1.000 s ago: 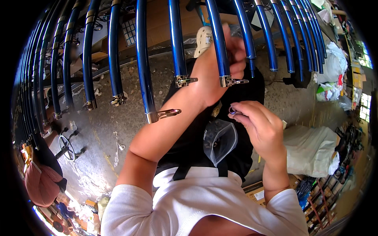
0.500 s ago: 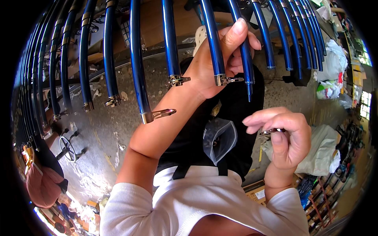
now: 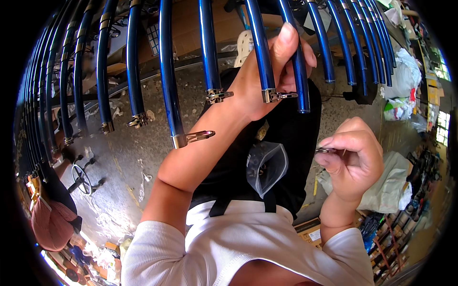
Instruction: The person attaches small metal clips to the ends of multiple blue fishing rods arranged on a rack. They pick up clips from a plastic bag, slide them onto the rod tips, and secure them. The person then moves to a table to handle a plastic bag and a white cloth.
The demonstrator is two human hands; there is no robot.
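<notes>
Glossy blue rods, shaped like slim tubes, hang in a long row across the upper part of the view. My left hand (image 3: 281,58) reaches behind one and is closed round another blue rod (image 3: 303,97), its thumb raised along it. The lower end of that rod carries no clip. On the neighbouring rod sits a shiny metal clip fitting (image 3: 270,96), its lever sticking out to the right. My right hand (image 3: 358,159), lower and apart from the rods, pinches a small metal clip (image 3: 325,150) between thumb and fingers; part of it is hidden.
A clear plastic bag (image 3: 267,174) with small pieces in it lies open on my lap. At left on the concrete floor stands a wheeled base (image 3: 81,180). Whitish sacks (image 3: 391,183) lie at the right, and cardboard (image 3: 305,231) is behind me.
A thin tip that stuck out below the held rod no longer shows. My right hand has turned and shifted slightly right and up, its fingers closing in on the small metal clip.
</notes>
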